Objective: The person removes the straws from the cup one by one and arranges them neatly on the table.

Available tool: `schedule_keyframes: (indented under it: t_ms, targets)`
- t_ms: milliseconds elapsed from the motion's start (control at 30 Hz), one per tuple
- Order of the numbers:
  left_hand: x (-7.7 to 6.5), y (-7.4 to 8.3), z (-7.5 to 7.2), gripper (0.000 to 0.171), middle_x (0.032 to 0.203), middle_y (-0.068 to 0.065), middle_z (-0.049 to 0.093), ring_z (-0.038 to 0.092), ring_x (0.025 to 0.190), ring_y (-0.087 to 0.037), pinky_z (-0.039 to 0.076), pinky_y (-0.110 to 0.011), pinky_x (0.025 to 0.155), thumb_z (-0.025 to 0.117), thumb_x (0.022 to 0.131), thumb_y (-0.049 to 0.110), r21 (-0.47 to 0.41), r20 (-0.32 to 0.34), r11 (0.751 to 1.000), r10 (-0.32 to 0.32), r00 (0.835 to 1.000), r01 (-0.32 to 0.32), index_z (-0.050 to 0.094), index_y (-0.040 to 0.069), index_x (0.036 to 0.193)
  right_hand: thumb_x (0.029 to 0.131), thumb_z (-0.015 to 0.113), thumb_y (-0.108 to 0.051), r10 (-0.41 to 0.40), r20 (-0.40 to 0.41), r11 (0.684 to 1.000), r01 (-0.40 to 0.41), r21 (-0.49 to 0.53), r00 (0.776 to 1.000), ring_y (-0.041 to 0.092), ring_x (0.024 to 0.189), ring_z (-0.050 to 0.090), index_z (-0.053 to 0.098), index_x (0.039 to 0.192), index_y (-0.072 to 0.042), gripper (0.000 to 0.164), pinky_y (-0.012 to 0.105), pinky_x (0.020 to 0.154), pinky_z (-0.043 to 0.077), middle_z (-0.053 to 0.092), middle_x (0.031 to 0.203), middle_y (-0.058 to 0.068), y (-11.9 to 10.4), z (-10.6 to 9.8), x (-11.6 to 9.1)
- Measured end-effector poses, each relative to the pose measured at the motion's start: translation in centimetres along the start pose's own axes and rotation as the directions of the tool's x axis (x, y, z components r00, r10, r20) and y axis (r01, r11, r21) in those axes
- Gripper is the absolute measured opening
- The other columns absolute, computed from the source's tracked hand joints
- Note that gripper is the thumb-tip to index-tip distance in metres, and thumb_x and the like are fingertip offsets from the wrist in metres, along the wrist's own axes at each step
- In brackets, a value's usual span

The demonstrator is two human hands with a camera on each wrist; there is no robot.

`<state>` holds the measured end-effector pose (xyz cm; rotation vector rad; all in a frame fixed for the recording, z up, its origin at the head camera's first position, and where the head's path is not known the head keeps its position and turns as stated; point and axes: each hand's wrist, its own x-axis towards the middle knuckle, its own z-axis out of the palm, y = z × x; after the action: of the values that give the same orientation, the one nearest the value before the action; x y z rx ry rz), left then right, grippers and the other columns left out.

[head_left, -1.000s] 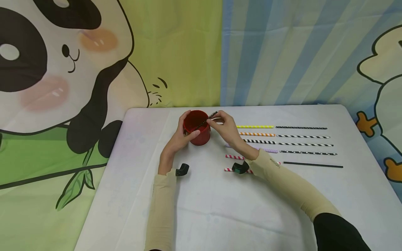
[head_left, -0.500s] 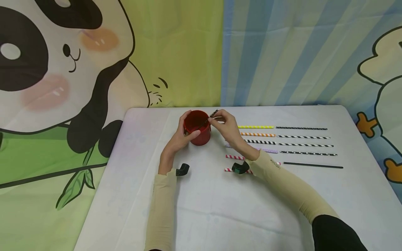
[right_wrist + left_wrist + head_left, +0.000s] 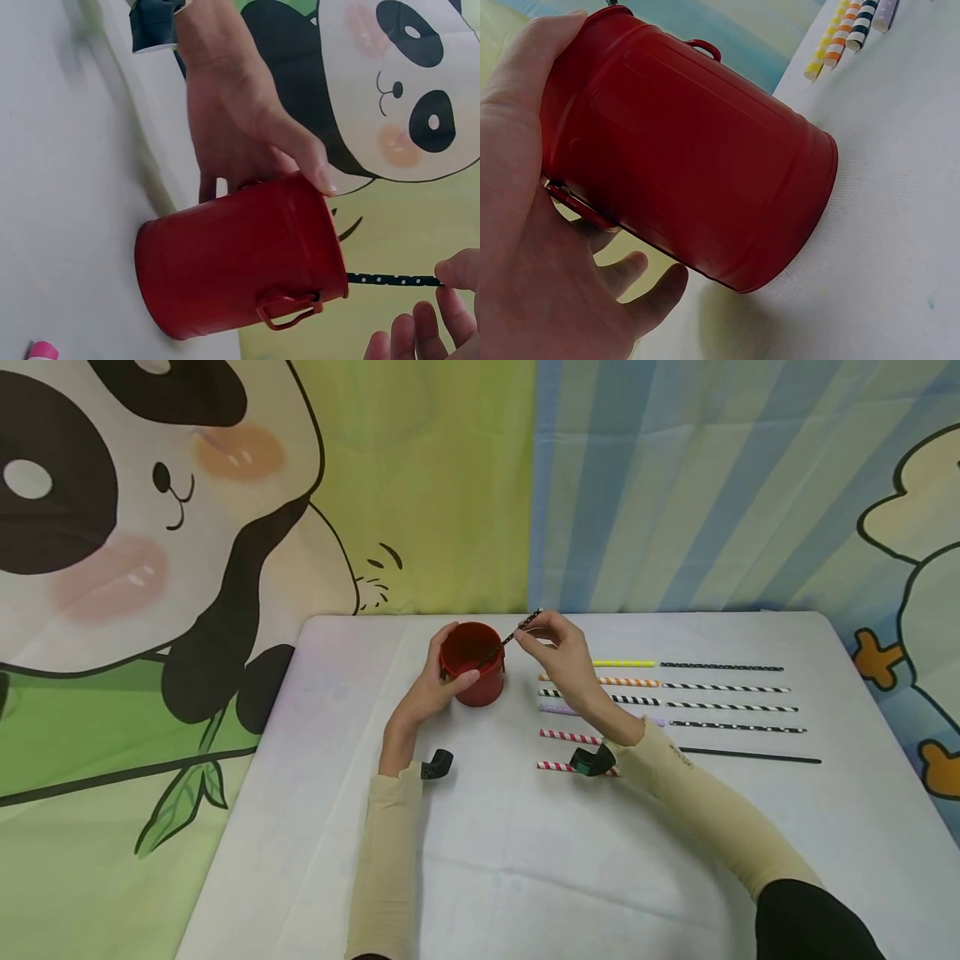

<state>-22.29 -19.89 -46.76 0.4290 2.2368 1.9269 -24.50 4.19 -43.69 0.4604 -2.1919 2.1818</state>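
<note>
My left hand [image 3: 422, 702] grips a small red metal bucket [image 3: 482, 689] with side handles. In the left wrist view the bucket [image 3: 697, 157] fills the middle; the thumb lies at its rim and the fingers reach round the side. A black paper straw with white dots [image 3: 394, 280] slants into the bucket's mouth, its lower end inside. My right hand [image 3: 568, 667], just right of the rim, pinches the straw's upper part between thumb and fingers. The right wrist view shows the fingertips [image 3: 457, 268] on the straw's outer end.
Paper straws lie in two columns on the white table [image 3: 480, 860]: yellow [image 3: 626, 664], orange-striped [image 3: 633, 682], lilac [image 3: 555, 709] and red-striped [image 3: 558, 736] under the right forearm, black ones [image 3: 727, 704] farther right. A panda-print curtain [image 3: 420, 485] hangs behind the table.
My right hand has shifted right and slightly up with the straw's upper end, so more of the straw shows beyond the bucket's rim. The left hand and bucket stay put.
</note>
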Motion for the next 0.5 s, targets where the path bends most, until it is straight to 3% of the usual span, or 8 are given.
schedule_keyframes:
  t_ms: [300, 500]
  targets:
    - [0.0, 0.1, 0.1, 0.087, 0.157, -0.016, 0.029, 0.028, 0.146, -0.031, 0.033, -0.057, 0.117, 0.063, 0.092, 0.009, 0.004, 0.000, 1.000, -0.031, 1.000, 0.031, 0.009, 0.017, 0.160, 0.095, 0.070, -0.017, -0.004, -0.027, 1.000, 0.005, 0.029, 1.000, 0.016, 0.108, 0.062, 0.066, 0.107, -0.006, 0.017, 0.028, 0.092, 0.051, 0.063, 0.109, -0.001, -0.8, -1.8, -0.9]
    - [0.7, -2.6, -0.3, 0.085, 0.155, -0.004, 0.033, 0.031, 0.144, -0.022, 0.038, -0.054, 0.114, 0.067, 0.093, 0.020, 0.035, -0.027, 0.999, -0.009, 1.000, 0.010, 0.014, 0.036, 0.157, 0.095, 0.070, -0.016, -0.012, -0.070, 0.997, 0.017, 0.069, 0.997, 0.017, 0.104, 0.063, 0.066, 0.105, -0.006, 0.015, 0.025, 0.085, 0.053, 0.065, 0.108, 0.000, -1.6, -2.9, -1.2]
